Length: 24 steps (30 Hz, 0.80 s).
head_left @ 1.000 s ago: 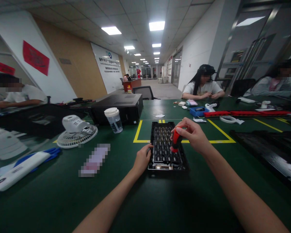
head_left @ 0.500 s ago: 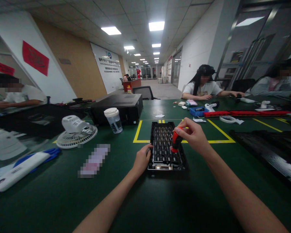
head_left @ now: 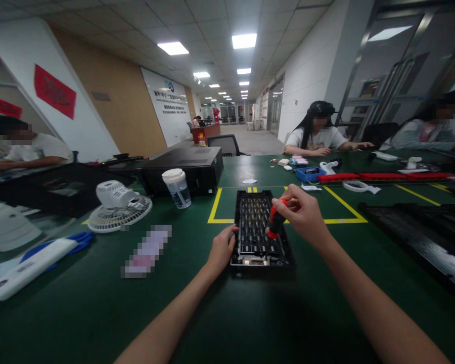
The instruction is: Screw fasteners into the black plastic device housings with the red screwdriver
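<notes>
A black tool case (head_left: 244, 199) lies open on the green table in front of me, with rows of small screwdriver bits (head_left: 255, 222) in its tray. My left hand (head_left: 223, 245) grips the case's left edge, its fingers curled over the side. Above the right part of the tray, my right hand (head_left: 305, 210) pinches a red and black screwdriver (head_left: 276, 220) near the top of its handle. The screwdriver points down, and its tip is too dark to make out against the case.
Left of me are a pixelated flat object (head_left: 147, 253), a white fan (head_left: 119, 207), a lidded cup (head_left: 177, 189) and a black computer case (head_left: 185, 167). A blue tray (head_left: 310, 174) and a tape roll (head_left: 356, 186) stand at the back right. Other people sit around the table.
My right hand and the screwdriver have barely shifted; my left hand stays on the case. At the back right, a co-worker's hand has come away from a small dark object.
</notes>
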Each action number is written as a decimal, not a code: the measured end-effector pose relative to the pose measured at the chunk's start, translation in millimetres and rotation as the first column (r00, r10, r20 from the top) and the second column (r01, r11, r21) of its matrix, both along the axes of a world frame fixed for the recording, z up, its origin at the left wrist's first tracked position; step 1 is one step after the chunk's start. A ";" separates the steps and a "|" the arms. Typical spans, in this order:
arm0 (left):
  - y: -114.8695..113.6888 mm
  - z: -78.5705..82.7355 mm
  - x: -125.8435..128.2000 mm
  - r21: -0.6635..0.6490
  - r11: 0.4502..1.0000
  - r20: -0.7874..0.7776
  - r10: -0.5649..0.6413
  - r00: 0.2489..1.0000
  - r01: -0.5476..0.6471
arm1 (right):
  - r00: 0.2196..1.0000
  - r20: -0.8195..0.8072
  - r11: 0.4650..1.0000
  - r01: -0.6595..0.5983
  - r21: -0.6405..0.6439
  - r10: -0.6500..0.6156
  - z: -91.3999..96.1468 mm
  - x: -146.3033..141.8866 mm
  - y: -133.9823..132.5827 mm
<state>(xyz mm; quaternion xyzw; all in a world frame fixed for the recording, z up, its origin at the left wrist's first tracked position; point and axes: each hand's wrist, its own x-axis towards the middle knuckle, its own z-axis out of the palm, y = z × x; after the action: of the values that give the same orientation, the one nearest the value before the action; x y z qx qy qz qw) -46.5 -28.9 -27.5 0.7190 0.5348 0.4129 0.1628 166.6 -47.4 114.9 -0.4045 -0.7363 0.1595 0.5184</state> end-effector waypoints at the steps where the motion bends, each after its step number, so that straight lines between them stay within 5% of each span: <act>1: -0.2 0.2 0.1 0.001 1.000 0.000 0.000 1.000 0.000 | 1.000 0.008 1.000 0.009 0.007 -0.009 -0.2 -0.4 -0.6; 24: -1.9 2.8 0.0 -0.004 1.000 -0.012 0.005 1.000 -0.005 | 0.954 0.084 0.942 0.266 0.204 -0.287 -5.0 -3.5 -2.9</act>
<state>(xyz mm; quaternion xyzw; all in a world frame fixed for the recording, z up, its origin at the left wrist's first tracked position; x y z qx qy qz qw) -46.5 -30.9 -24.7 0.7197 0.5385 0.4081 0.1600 163.0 -50.3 109.9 -0.4609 -0.7120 -0.0092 0.5296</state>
